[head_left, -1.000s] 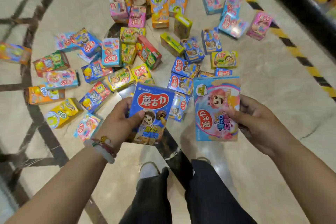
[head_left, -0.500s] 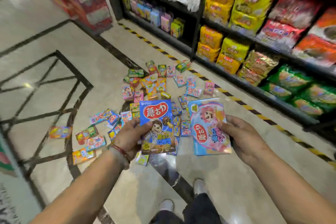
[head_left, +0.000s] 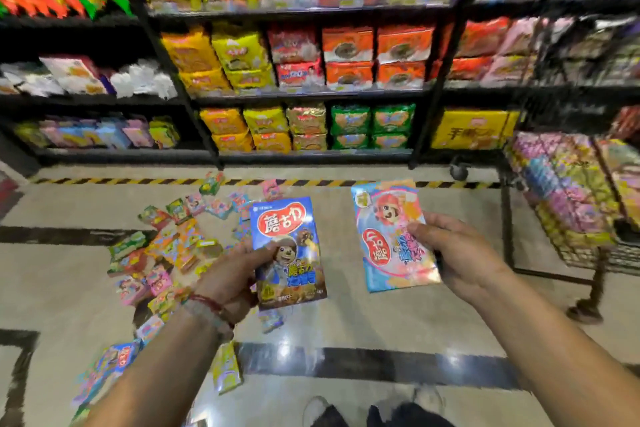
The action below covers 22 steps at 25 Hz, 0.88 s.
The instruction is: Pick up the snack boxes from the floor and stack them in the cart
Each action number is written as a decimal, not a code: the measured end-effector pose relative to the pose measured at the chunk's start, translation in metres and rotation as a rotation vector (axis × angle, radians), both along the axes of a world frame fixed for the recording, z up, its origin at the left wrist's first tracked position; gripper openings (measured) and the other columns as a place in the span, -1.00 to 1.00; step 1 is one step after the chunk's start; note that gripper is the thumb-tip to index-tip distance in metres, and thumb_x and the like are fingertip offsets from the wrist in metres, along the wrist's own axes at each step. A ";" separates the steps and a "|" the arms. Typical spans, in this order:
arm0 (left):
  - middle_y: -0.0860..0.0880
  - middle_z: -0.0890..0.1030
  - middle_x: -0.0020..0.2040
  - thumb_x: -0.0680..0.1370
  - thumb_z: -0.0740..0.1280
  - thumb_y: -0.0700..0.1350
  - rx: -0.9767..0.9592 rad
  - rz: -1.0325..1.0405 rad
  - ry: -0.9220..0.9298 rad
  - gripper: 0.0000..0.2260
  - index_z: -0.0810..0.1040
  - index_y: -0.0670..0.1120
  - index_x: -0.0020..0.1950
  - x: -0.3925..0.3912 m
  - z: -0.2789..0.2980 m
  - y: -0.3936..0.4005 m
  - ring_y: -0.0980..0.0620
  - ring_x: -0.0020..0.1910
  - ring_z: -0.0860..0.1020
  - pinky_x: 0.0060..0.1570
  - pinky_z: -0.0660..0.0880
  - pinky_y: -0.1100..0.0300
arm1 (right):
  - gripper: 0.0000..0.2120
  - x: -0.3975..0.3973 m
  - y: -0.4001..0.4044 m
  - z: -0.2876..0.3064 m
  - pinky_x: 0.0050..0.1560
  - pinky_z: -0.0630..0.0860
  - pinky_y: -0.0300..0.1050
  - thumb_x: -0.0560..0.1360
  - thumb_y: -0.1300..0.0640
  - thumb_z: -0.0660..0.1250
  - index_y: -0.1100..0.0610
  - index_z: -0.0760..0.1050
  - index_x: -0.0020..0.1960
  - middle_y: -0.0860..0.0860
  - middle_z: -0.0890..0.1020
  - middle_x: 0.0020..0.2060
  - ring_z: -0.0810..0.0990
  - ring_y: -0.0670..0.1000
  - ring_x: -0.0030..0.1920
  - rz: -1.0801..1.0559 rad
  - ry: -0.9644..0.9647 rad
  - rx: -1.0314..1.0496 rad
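Fingers (head_left: 266, 251) of the left hand (head_left: 228, 279) are curled round the lower left edge of the blue snack box (head_left: 287, 246), thumb across its front, box upright and face toward the head camera. Right hand (head_left: 457, 253) grasps the pink-and-blue snack box (head_left: 388, 232) by its right edge, thumb on the front; the other fingers lie behind the box and are hidden. Both boxes are held in the air, side by side and apart, above the floor (head_left: 381, 329). Head view only. Loose snack boxes (head_left: 166, 246) lie in a heap on the floor to the left, some partly covered by the left forearm; blur makes their prints unreadable and the count uncertain. One yellow box (head_left: 227, 371) lies alone near the lower edge, just beside the left forearm. Cart (head_left: 588, 246) stands at the right, cut off by the frame edge; its wire basket holds packed colourful boxes, details smeared. Shelves (head_left: 311, 94) of bagged snacks fill the upper half, strongly blurred, labels not legible. Yellow-black striped tape (head_left: 138, 181) runs along the floor at the shelf base. Beaded bracelet (head_left: 211, 308) on the left wrist. Shoes (head_left: 315, 407) are cut off at the bottom edge.
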<state>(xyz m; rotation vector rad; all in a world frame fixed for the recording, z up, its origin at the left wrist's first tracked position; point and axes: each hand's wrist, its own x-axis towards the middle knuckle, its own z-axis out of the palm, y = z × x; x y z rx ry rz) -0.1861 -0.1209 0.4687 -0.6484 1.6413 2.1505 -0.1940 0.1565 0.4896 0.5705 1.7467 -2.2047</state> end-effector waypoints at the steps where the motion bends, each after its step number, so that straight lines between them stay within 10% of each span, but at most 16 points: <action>1: -0.20 0.58 0.01 0.51 0.30 -0.17 -0.009 -0.046 0.009 -0.85 0.58 -0.14 0.05 -0.003 0.003 0.021 -0.16 0.00 0.54 0.05 0.49 -0.18 | -0.91 0.010 0.022 0.004 -0.29 0.63 -0.09 0.51 0.32 0.27 0.23 0.55 -0.05 0.13 0.70 -0.25 0.67 0.04 -0.32 -0.036 0.005 -0.003; 7: -0.24 0.62 0.10 0.48 0.32 -0.17 0.024 -0.232 0.002 -0.72 0.55 -0.20 0.16 -0.006 0.010 0.183 -0.27 0.10 0.57 0.18 0.40 -0.32 | -0.87 0.065 0.172 0.017 -0.33 0.62 -0.10 0.51 0.33 0.25 0.24 0.55 -0.01 0.14 0.70 -0.22 0.67 0.04 -0.31 -0.251 0.024 -0.019; 22: -0.14 0.69 -0.20 0.58 0.23 -0.21 0.069 -0.679 -0.050 -0.87 0.55 -0.19 0.02 -0.004 0.022 0.508 -0.07 -0.30 0.67 -0.26 0.59 -0.07 | -0.89 0.162 0.439 0.032 -0.41 0.58 -0.15 0.51 0.31 0.27 0.24 0.55 0.00 0.14 0.70 -0.26 0.68 0.06 -0.33 -0.723 0.059 -0.032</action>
